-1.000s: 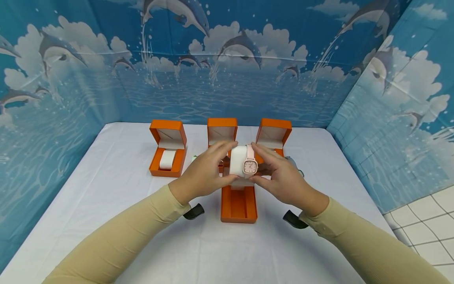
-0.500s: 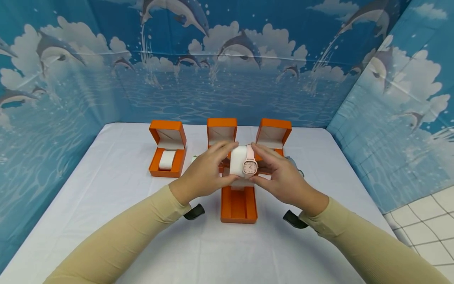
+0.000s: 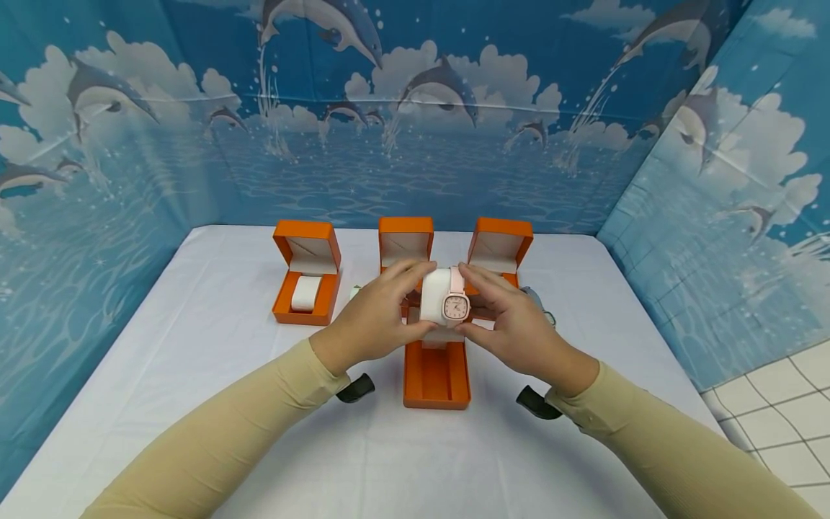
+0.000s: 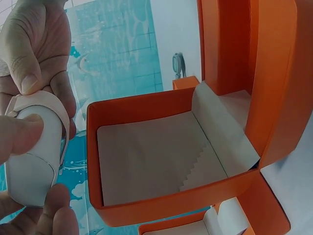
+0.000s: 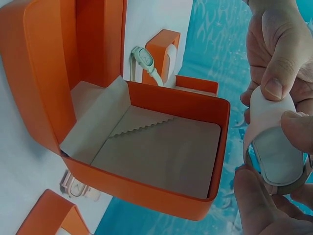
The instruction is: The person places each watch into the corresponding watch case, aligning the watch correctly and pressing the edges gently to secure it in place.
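Above an open orange watch box [image 3: 436,382], both hands hold a white watch cushion [image 3: 434,295] wrapped by a pink watch [image 3: 457,305] near its right end. My left hand [image 3: 372,313] pinches the cushion's left end between thumb and fingers. At the other end, my right hand [image 3: 519,324] has thumb and fingertips on the watch strap and cushion. The square watch face points toward me. In the right wrist view, the pink strap [image 5: 255,131] loops round the cushion. The base of the near box holds no cushion; its raised lid [image 4: 146,156] is partly hidden behind the hands in the head view.
Three more open orange boxes stand at the back: a left box [image 3: 306,270] with a white cushion, a middle box [image 3: 405,238] and a right box [image 3: 501,241]. A grey-blue watch [image 3: 533,295] lies at right. A mint green watch [image 5: 145,58] shows in the right wrist view.
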A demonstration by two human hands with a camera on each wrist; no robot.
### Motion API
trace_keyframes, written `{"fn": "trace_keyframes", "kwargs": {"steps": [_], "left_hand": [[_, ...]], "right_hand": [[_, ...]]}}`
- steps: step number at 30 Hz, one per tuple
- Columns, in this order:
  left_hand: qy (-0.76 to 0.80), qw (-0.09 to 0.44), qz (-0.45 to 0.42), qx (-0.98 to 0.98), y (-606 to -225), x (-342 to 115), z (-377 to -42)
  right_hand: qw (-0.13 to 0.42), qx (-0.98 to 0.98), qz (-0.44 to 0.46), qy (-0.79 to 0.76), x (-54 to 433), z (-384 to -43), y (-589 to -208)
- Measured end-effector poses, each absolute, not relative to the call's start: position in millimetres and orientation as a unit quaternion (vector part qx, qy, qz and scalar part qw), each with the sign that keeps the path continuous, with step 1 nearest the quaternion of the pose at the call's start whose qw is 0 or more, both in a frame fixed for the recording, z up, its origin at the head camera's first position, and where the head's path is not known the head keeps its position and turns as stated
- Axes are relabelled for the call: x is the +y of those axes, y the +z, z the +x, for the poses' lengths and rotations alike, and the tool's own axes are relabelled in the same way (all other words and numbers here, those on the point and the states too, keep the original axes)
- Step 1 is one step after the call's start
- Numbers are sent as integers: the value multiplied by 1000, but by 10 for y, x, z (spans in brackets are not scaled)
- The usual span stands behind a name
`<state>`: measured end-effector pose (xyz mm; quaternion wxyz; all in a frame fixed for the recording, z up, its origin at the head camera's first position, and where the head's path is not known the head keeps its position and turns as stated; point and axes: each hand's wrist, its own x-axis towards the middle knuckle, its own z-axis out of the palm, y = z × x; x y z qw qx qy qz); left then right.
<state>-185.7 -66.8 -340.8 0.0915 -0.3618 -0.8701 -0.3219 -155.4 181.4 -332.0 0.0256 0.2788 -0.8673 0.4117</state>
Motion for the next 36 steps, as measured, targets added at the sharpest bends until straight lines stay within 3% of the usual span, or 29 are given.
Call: {"fn": "trace_keyframes", "kwargs": {"steps": [36], "left_hand": [[-335,90,-363,-865,-3390,-625,-1850]], "right_hand": [[19,-866,280,414,1772,-1571,-3319]]}}
